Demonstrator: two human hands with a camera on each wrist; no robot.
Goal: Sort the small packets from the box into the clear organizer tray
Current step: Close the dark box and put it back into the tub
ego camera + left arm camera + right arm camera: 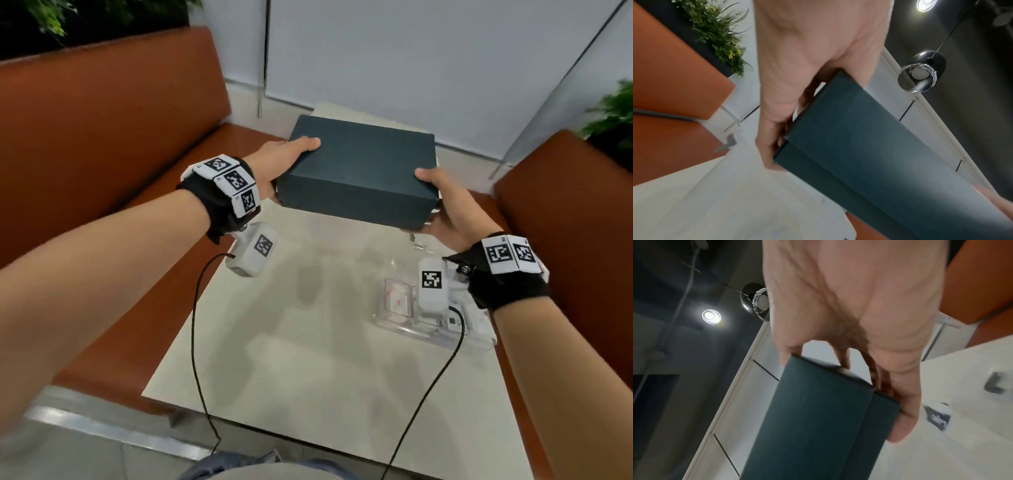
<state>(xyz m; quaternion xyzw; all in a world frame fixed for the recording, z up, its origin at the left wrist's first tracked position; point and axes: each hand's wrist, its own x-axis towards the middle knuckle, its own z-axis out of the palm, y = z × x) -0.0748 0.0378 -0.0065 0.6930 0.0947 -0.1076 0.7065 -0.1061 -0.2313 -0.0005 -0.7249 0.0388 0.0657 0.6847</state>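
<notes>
Orange benches [102, 137] flanked a pale surface [291, 359], with a white wall beyond, plants at the upper corners and a pendant lamp [920, 73] overhead. Above the far half of that surface a dark teal box [359, 171] hung in the air, lid on, slightly tilted. The left hand [274, 161] clamped its left end, thumb on the lid and fingers [772, 155] curled under the base; the right hand [445, 209] gripped the near right corner the same way, fingers [902, 428] wrapped beneath.

The tray [479, 342] sat nearer than the box on the right, directly under the right wrist, with a few packets [397, 298] already in its compartments. Whether the box still held packets could not be told.

The step looked like carrying the closed box. Done well, it would be kept level so the lid stayed seated, and set down on bare surface left of the tray, clear of it and of the dangling cables [195, 325], both hands releasing only once the base lay flat.
</notes>
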